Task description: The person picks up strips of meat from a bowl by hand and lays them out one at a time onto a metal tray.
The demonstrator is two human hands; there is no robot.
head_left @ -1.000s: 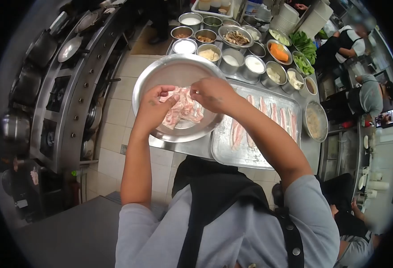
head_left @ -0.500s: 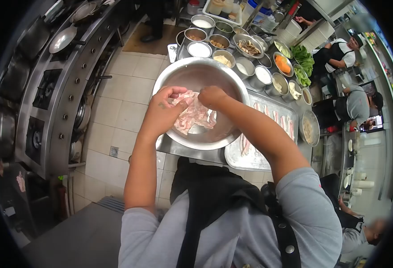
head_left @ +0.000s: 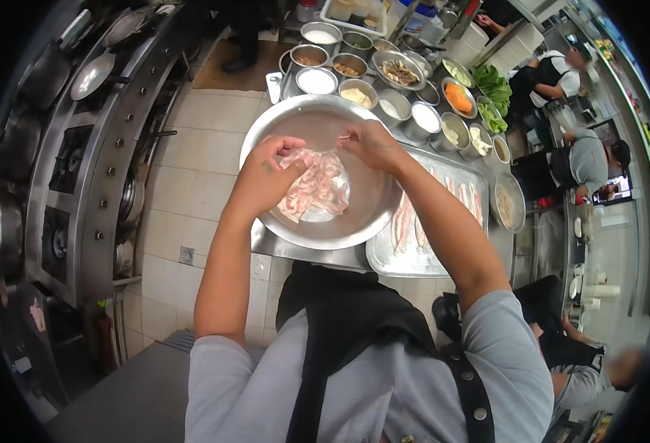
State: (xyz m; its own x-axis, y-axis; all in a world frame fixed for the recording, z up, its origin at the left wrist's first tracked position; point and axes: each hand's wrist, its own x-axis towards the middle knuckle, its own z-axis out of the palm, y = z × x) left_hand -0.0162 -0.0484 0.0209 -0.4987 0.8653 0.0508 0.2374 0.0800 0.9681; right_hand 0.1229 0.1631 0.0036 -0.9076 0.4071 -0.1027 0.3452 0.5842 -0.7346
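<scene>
A large metal bowl (head_left: 373, 214) holds a heap of raw bacon strips (head_left: 317, 188), pink with white fat. On the left of the heap, my left hand (head_left: 273, 176) has bent fingers and a thumb closed around some of the strips. My right hand (head_left: 373, 145) is over the bowl's right side, its fingertips pinched together; whatever is between them is too small to make out. To the right, partly behind my right forearm, a metal tray (head_left: 413, 262) carries several bacon strips laid out in rows.
Several metal containers of ingredients (head_left: 358, 94) stand beyond the bowl, with orange pieces (head_left: 458, 98) and green lettuce (head_left: 494, 92) farther right. An oval dish (head_left: 507, 203) sits beside the tray. A stove (head_left: 81, 192) lines the left side. Co-workers (head_left: 587, 159) stand at the right.
My right hand has lifted off the heap and turned, moving slightly right and up with its fingers now showing. My left hand stays at the heap. The view has shifted a little.
</scene>
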